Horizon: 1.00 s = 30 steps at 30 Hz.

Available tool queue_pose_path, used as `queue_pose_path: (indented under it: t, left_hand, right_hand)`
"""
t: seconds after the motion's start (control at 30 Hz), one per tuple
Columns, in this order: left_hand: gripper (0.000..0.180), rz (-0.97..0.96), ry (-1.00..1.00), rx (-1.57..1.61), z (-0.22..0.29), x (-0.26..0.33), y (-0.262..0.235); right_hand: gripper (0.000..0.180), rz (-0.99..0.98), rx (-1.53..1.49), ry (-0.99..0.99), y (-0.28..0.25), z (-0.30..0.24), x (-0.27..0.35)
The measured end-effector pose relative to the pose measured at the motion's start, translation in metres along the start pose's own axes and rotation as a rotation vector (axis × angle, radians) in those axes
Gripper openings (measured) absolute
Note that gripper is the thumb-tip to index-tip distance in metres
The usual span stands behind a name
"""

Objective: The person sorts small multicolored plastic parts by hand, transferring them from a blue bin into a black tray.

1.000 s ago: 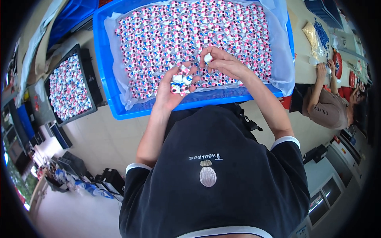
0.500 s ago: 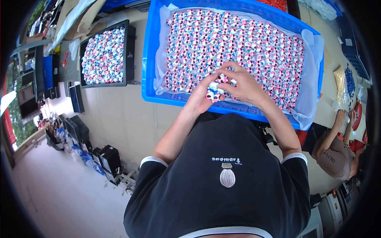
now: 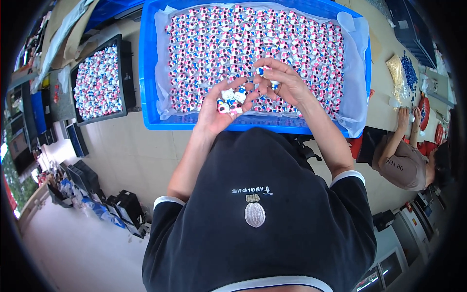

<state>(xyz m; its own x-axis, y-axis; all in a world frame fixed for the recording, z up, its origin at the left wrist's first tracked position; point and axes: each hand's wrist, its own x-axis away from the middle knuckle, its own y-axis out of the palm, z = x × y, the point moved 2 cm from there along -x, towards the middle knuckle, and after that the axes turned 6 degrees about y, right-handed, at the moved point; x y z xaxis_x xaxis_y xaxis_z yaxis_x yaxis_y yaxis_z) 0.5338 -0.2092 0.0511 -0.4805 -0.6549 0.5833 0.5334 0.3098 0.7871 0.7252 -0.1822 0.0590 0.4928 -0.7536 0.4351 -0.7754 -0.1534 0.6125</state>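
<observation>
Several small figurines (image 3: 234, 100), white with pink, blue and black parts, rest in the cupped palm of my left hand (image 3: 213, 111). Its fingers curl up around them over the near side of a blue crate (image 3: 149, 73). My right hand (image 3: 290, 86) is just to the right, pinching a small blue-and-white figurine (image 3: 260, 71) between thumb and fingers. Another blue-and-white piece (image 3: 275, 85) shows below its fingers. Beneath both hands, tightly packed rows of similar figurines (image 3: 209, 44) fill the crate, which is lined with a white translucent sheet (image 3: 354, 63).
A black bin (image 3: 127, 73) heaped with loose figurines stands on the left of the table (image 3: 151, 151). Further right, a co-worker (image 3: 404, 160) works beside blue pieces (image 3: 409, 73) and a bag of yellowish pieces (image 3: 398, 75). Black boxes (image 3: 127, 207) stand at lower left.
My hands have moved apart; before, they met over a cluster of figurines. The left palm has turned upward, showing its figurines. The whole view has shifted, so the crate sits further left.
</observation>
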Motion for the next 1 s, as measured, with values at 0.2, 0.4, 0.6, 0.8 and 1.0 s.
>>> queue_pose_path:
  t: [0.2, 0.4, 0.6, 0.8, 1.0]
  left_hand:
    - [0.049, -0.02, -0.038, 0.037, -0.003, 0.001, 0.003]
    - [0.035, 0.094, 0.022, 0.003, -0.003, 0.004, -0.001]
    - [0.033, 0.07, 0.038, 0.12, -0.005, 0.008, -0.006]
    - [0.034, 0.124, 0.117, 0.164, -0.009, 0.016, -0.007]
    - [0.036, 0.062, 0.148, 0.177, -0.013, 0.02, -0.002]
  right_hand:
    - [0.017, 0.012, 0.076, 0.094, -0.008, 0.007, -0.002]
    - [0.015, 0.033, 0.737, -0.296, 0.027, 0.005, -0.005]
    - [0.013, 0.133, 0.472, -0.013, 0.04, 0.004, -0.008]
    - [0.016, -0.037, 0.968, -0.296, 0.043, -0.006, -0.011]
    - [0.024, 0.035, 0.669, -0.263, 0.038, 0.011, -0.018]
